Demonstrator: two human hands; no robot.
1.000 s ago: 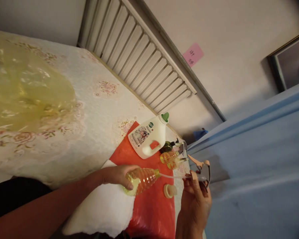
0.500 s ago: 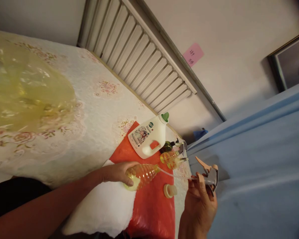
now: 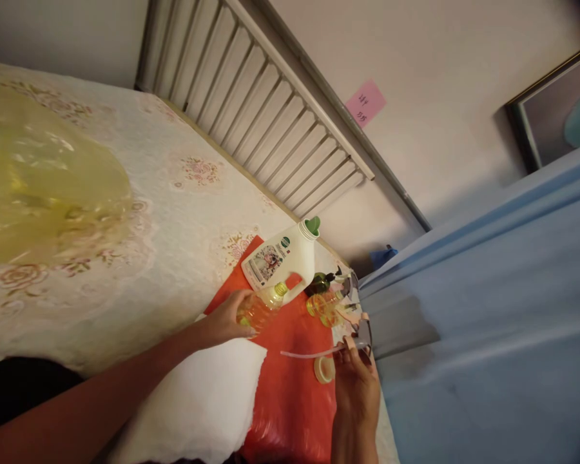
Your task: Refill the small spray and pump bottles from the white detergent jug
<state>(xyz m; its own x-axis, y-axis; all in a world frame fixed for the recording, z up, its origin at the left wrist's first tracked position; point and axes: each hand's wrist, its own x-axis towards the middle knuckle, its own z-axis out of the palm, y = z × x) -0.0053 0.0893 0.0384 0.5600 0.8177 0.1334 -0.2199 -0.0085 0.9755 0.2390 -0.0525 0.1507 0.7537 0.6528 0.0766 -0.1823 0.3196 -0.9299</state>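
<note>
My left hand [image 3: 225, 318] is wrapped round a small clear bottle of yellow liquid [image 3: 261, 307] with its neck uncapped, held over the red plastic sheet [image 3: 290, 380] beside the white jug. My right hand [image 3: 352, 380] pinches a spray trigger head [image 3: 360, 325] whose thin dip tube [image 3: 309, 353] hangs free of the bottle, just above a round beige cap [image 3: 323, 368] lying on the sheet.
A white detergent jug with a green spout [image 3: 283, 261] stands on the red sheet, with a dark green bottle [image 3: 321, 282] and small yellow bottles [image 3: 325, 308] beside it. A white cloth [image 3: 207, 399] lies nearer me. A blue fabric [image 3: 488, 309] fills the right; a floral tablecloth [image 3: 164, 212] covers the table.
The dip tube has come fully out of the bottle. My left hand moved the bottle up toward the white jug. My right hand lowered the trigger head toward the beige cap.
</note>
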